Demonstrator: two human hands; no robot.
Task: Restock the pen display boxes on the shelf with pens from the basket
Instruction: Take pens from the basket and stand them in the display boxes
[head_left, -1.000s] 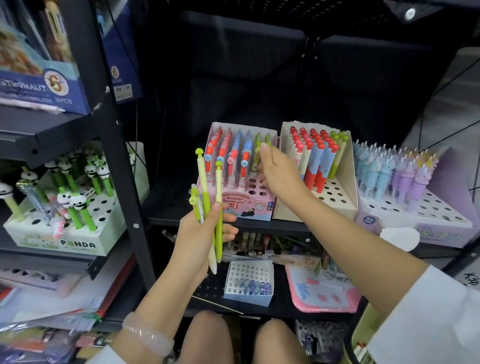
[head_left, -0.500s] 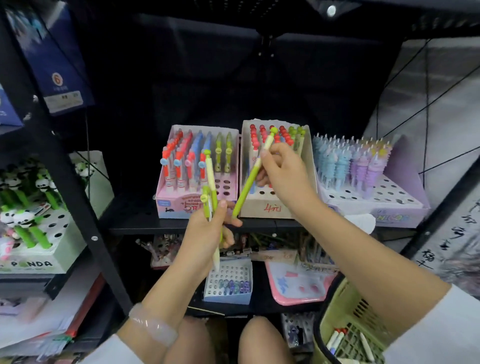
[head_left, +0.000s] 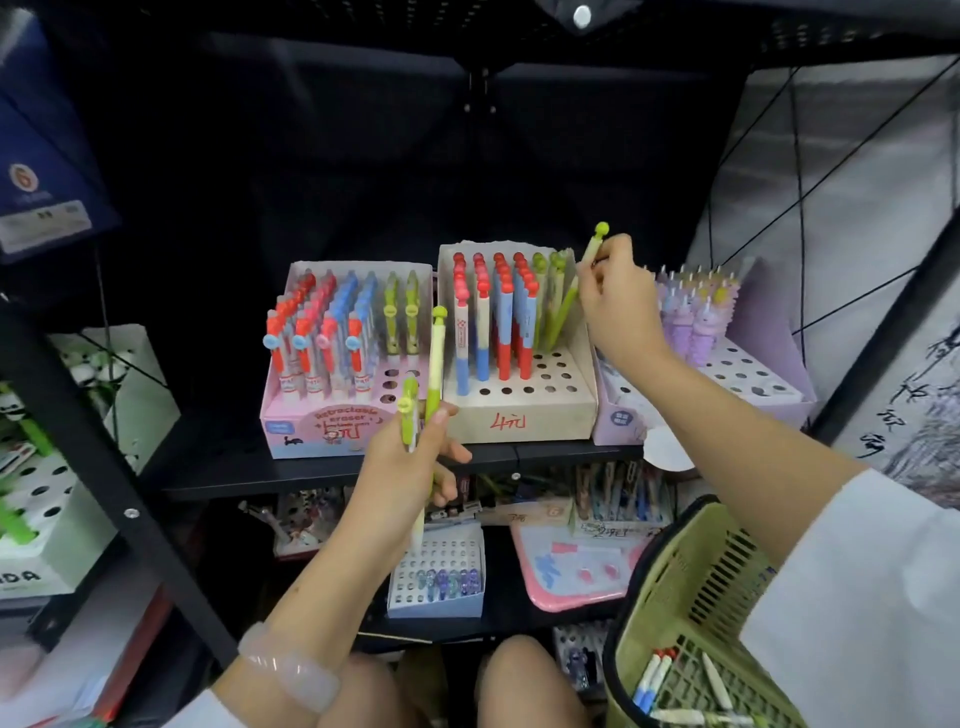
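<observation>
My right hand (head_left: 615, 301) grips a green pen (head_left: 594, 245) by its upper end; the pen slants down into the back right corner of the cream display box (head_left: 519, 415) marked 4, beside other green pens. My left hand (head_left: 400, 462) holds two green pens (head_left: 434, 358) upright in front of the gap between the cream box and the pink display box (head_left: 322, 431). The pink box carries red, blue and green pens with several free holes at its front right. The green basket (head_left: 691, 582) sits at the lower right with a few pens inside.
A lilac display box (head_left: 748, 384) of purple and blue pens stands right of the cream box. A panda pen box (head_left: 36, 519) fills the left shelf behind a black upright post (head_left: 104, 452). Below are a small white holed box (head_left: 436, 577) and a pink tray (head_left: 571, 571).
My right hand carried one green pen from the bundle in my left hand up and right to the back right of the cream box. The camera view shifted right, showing more basket.
</observation>
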